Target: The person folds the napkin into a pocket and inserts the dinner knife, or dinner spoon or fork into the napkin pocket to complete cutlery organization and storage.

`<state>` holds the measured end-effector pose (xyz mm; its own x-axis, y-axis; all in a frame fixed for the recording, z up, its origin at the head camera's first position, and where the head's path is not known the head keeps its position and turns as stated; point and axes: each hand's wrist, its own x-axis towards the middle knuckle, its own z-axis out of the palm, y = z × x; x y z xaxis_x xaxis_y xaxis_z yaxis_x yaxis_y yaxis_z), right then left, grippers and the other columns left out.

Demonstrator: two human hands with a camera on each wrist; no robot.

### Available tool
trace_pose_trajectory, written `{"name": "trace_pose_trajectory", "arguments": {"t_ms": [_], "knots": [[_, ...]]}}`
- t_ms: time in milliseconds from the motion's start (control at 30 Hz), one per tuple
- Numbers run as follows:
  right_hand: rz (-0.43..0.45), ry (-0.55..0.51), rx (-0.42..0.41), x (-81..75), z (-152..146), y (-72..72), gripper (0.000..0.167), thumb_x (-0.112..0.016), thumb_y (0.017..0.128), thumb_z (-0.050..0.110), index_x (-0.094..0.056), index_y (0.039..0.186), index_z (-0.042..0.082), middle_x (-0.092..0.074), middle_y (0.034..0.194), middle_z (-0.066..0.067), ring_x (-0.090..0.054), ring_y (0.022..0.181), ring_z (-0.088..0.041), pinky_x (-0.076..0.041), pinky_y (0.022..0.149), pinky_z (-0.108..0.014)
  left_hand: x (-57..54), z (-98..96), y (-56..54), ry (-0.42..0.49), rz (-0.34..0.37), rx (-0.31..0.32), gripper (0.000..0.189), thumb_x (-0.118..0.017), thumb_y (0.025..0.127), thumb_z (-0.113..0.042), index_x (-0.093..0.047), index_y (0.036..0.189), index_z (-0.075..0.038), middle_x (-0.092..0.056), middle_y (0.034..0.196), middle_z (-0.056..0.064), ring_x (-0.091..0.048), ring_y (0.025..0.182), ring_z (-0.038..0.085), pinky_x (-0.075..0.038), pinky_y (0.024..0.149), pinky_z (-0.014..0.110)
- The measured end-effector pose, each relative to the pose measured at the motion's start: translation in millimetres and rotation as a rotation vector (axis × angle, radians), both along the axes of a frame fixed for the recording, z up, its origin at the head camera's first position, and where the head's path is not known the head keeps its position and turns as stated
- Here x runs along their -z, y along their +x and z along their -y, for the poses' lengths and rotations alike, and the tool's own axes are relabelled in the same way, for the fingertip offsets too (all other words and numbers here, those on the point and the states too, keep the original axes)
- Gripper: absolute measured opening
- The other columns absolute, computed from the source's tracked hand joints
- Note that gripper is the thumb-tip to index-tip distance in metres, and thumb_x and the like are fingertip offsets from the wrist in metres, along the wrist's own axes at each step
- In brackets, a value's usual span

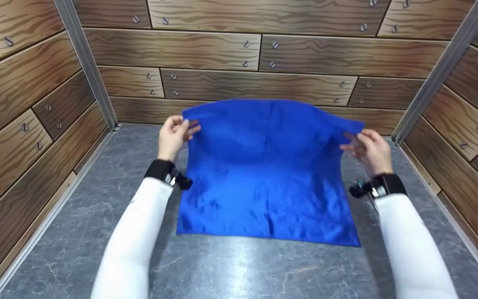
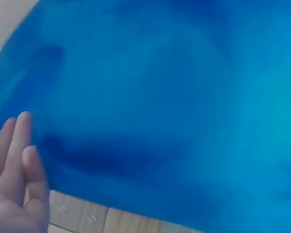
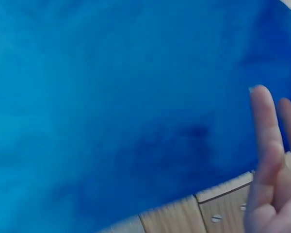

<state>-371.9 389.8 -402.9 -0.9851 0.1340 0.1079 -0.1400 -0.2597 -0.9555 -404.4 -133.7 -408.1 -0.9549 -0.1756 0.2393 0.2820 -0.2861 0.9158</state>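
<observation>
The glossy blue cloth (image 1: 264,178) looks light, limp and probably slippery, best pinched at its corners. The left hand's (image 1: 171,137) fingers pinch its ten-o'clock corner, the right hand's (image 1: 372,150) its two-o'clock corner; it spans between them, twelve-o'clock edge raised, six-o'clock edge low over the grey marbled tabletop (image 1: 206,270).

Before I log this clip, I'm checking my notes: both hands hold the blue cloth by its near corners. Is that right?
Not the near corners: the head view shows the left hand and right hand holding the blue cloth by its far corners.
</observation>
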Motion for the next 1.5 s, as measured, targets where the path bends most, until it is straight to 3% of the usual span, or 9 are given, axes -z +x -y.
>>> {"name": "trace_pose_trajectory", "arguments": {"t_ms": [233, 467, 633, 700, 833, 900, 1100, 1300, 1500], "knots": [[0.352, 0.251, -0.092, 45.9, -27.0, 50.3, 0.044, -0.05, 0.125, 0.049, -0.077, 0.095, 0.032, -0.084, 0.088, 0.013, -0.08, 0.078, -0.007, -0.062, 0.075, -0.021, 52.8, 45.3, 51.5, -0.189, 0.282, 0.283, 0.008, -0.057, 0.12, -0.003, -0.064, 0.12, -0.006, -0.089, 0.113, 0.0, -0.085, 0.092, 0.007, -0.065, 0.079, 0.023], [0.502, 0.325, -0.156, 84.9, -30.9, 68.8, 0.018, -0.063, 0.121, 0.02, -0.073, 0.121, 0.006, -0.079, 0.088, 0.015, -0.076, 0.079, 0.001, -0.065, 0.077, -0.018, 89.6, 54.4, 81.0, -0.184, 0.586, 0.414, 0.027, -0.045, 0.118, -0.003, -0.057, 0.14, 0.006, -0.075, 0.11, 0.005, -0.081, 0.092, 0.016, -0.072, 0.083, 0.033], [0.505, 0.498, -0.122, 92.7, -25.7, 73.3, 0.032, -0.068, 0.115, 0.012, -0.064, 0.134, -0.013, -0.063, 0.071, 0.015, -0.06, 0.061, 0.003, -0.055, 0.063, -0.016, 94.5, 39.8, 88.4, -0.336, 0.619, 0.339, 0.031, -0.058, 0.12, -0.006, -0.044, 0.14, 0.013, -0.058, 0.111, 0.011, -0.068, 0.086, 0.012, -0.072, 0.08, 0.031], [0.512, 0.529, -0.113, 94.7, -23.5, 72.3, 0.014, -0.069, 0.113, 0.011, -0.073, 0.115, -0.002, -0.056, 0.066, 0.015, -0.05, 0.054, 0.004, -0.048, 0.057, -0.015, 93.5, 34.5, 86.9, -0.401, 0.634, 0.285, 0.026, -0.061, 0.116, 0.002, -0.045, 0.133, 0.013, -0.051, 0.108, 0.01, -0.061, 0.084, 0.013, -0.071, 0.076, 0.028], [0.524, 0.541, -0.084, 98.6, -18.4, 63.2, 0.022, -0.071, 0.113, 0.011, -0.077, 0.093, 0.018, -0.055, 0.065, 0.016, -0.046, 0.054, 0.003, -0.044, 0.056, -0.015, 89.8, 27.6, 76.2, -0.465, 0.636, 0.204, 0.026, -0.061, 0.114, 0.009, -0.046, 0.134, 0.017, -0.047, 0.115, 0.014, -0.057, 0.094, 0.021, -0.068, 0.07, 0.023], [0.503, 0.554, -0.051, 99.6, -14.7, 55.2, 0.016, -0.072, 0.113, 0.013, -0.082, 0.106, 0.002, -0.061, 0.074, 0.015, -0.053, 0.061, 0.003, -0.051, 0.061, -0.015, 90.2, 25.1, 67.2, -0.462, 0.622, 0.156, 0.03, -0.061, 0.114, 0.009, -0.046, 0.138, 0.019, -0.049, 0.12, 0.018, -0.058, 0.099, 0.024, -0.066, 0.067, 0.02], [0.484, 0.544, 0.002, 97.5, -6.1, 39.2, 0.066, -0.072, 0.116, 0.021, -0.051, 0.16, -0.024, -0.082, 0.105, -0.007, -0.072, 0.076, 0.001, -0.063, 0.072, -0.017, 98.8, 18.0, 48.3, -0.452, 0.578, 0.005, 0.04, -0.063, 0.114, 0.003, -0.046, 0.147, 0.019, -0.056, 0.145, 0.035, -0.065, 0.107, 0.028, -0.06, 0.059, 0.015], [0.544, 0.473, -0.07, 89.0, -9.3, 52.9, 0.06, -0.068, 0.118, 0.016, -0.05, 0.154, -0.029, -0.076, 0.092, 0.0, -0.079, 0.062, -0.007, -0.065, 0.068, -0.018, 97.3, 16.2, 58.6, -0.452, 0.57, 0.019, 0.048, -0.063, 0.115, 0.003, -0.04, 0.154, 0.015, -0.054, 0.155, 0.046, -0.069, 0.071, 0.01, -0.056, 0.054, 0.014], [0.527, 0.473, -0.108, 91.1, -9.9, 58.4, 0.021, -0.062, 0.118, 0.005, -0.071, 0.11, -0.012, -0.064, 0.098, -0.006, -0.08, 0.065, -0.007, -0.067, 0.072, -0.019, 96.7, 19.3, 62.3, -0.581, 0.51, 0.007, 0.04, -0.066, 0.113, 0.004, -0.051, 0.149, 0.015, -0.075, 0.128, 0.039, -0.071, 0.067, 0.009, -0.058, 0.059, 0.018]]}}
